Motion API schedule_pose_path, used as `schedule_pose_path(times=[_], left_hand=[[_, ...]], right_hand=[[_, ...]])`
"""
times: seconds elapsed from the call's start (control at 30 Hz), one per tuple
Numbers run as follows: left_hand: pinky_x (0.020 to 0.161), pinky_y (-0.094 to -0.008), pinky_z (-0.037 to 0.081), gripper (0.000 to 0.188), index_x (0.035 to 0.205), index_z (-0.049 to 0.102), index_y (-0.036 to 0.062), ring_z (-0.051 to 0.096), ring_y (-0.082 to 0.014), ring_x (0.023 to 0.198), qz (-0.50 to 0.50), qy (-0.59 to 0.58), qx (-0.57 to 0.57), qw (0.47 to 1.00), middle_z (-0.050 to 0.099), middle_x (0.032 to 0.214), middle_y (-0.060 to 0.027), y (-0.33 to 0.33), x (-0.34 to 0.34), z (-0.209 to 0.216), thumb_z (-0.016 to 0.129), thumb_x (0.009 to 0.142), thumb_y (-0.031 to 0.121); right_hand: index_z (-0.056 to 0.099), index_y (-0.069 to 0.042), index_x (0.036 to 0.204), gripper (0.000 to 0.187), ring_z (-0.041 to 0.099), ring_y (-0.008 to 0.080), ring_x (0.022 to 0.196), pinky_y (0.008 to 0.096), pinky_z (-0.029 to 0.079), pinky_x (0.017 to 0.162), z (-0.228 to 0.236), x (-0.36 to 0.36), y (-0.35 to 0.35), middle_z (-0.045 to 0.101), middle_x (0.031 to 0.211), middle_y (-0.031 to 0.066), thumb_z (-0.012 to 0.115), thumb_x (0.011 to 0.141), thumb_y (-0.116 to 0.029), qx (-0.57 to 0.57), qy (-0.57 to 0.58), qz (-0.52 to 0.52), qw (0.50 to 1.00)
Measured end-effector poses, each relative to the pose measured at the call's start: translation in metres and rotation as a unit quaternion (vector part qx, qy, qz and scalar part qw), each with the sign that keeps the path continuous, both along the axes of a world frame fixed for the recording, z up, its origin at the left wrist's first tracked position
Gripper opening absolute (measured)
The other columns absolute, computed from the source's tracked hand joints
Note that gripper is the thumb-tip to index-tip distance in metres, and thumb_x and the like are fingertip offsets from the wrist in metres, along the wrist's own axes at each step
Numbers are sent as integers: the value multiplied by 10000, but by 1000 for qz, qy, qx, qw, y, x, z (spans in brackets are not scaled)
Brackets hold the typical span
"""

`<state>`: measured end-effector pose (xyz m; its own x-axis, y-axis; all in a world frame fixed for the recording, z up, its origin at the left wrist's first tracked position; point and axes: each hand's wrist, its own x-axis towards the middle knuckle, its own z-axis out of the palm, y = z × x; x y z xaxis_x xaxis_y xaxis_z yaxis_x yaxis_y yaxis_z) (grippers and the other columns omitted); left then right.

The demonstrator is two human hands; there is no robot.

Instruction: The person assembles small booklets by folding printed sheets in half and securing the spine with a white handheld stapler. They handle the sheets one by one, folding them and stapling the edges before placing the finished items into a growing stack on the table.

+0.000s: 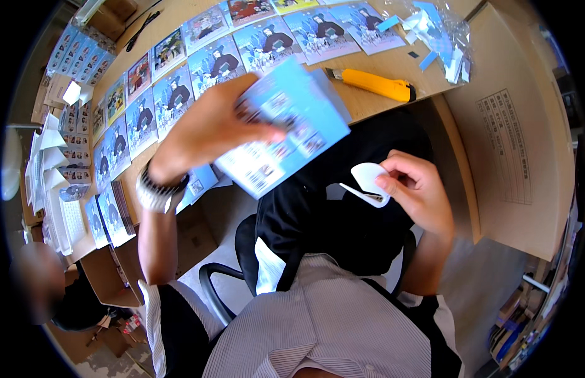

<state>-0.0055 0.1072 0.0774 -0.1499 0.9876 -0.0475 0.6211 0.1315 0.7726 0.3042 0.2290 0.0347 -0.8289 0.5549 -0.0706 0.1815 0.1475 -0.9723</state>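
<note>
My left hand [220, 123], with a dark and silver band at its wrist, grips a flat light-blue printed package [305, 104] above my lap. A barcode and small pictures show on its upper face, and another blue-grey edge sticks out behind it. To the right, my right hand [421, 189] pinches a small white letter opener [368, 179] between thumb and fingers, its narrow slot facing left. The letter opener and the package are apart. Beyond the package, a yellow utility knife [377, 85] lies near the table's edge.
Rows of printed blue booklets [267, 39] cover the table [425, 66]. Crumpled clear wrap and paper scraps [447, 41] lie at far right, black scissors [143, 30] at far left. A large cardboard box [519, 132] stands right. Stacked boxes [81, 53] and a person [78, 302] are left.
</note>
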Motion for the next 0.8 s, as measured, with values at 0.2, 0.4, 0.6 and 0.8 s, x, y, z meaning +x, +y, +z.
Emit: schedule_pose_path(times=[0.2, 0.4, 0.6, 0.8], left_hand=[[831, -388, 517, 765, 1305, 578, 8, 664, -330, 965, 30, 193, 19, 981, 681, 1073, -169, 57, -6, -48, 879, 724, 404], [941, -422, 478, 567, 1299, 606, 44, 580, -337, 1161, 73, 305, 228, 922, 607, 1288, -136, 16, -9, -43, 825, 801, 205], [1139, -485, 360, 954, 1507, 401, 92, 401, -378, 1412, 99, 267, -1, 959, 410, 1531, -172, -114, -28, -18, 889, 712, 290], [1157, -467, 330, 1121, 1547, 319, 62, 380, -384, 1414, 147, 262, -48, 952, 371, 1543, -188, -150, -18, -48, 929, 627, 258]], right_hand=[[639, 30, 876, 131, 419, 46, 639, 216, 337, 572, -1, -8, -5, 495, 748, -5, 704, 925, -72, 5, 14, 1, 1000], [627, 45, 879, 106, 438, 55, 689, 210, 344, 619, -6, -7, -9, 485, 769, -1, 697, 913, -26, -48, 22, -46, 998], [625, 44, 876, 116, 447, 52, 695, 204, 358, 631, -11, -19, -21, 497, 776, 4, 683, 930, -40, -84, 38, -35, 995], [603, 36, 871, 101, 462, 30, 677, 185, 367, 583, -24, -47, -37, 490, 758, 2, 669, 927, -17, -59, 67, 29, 996]])
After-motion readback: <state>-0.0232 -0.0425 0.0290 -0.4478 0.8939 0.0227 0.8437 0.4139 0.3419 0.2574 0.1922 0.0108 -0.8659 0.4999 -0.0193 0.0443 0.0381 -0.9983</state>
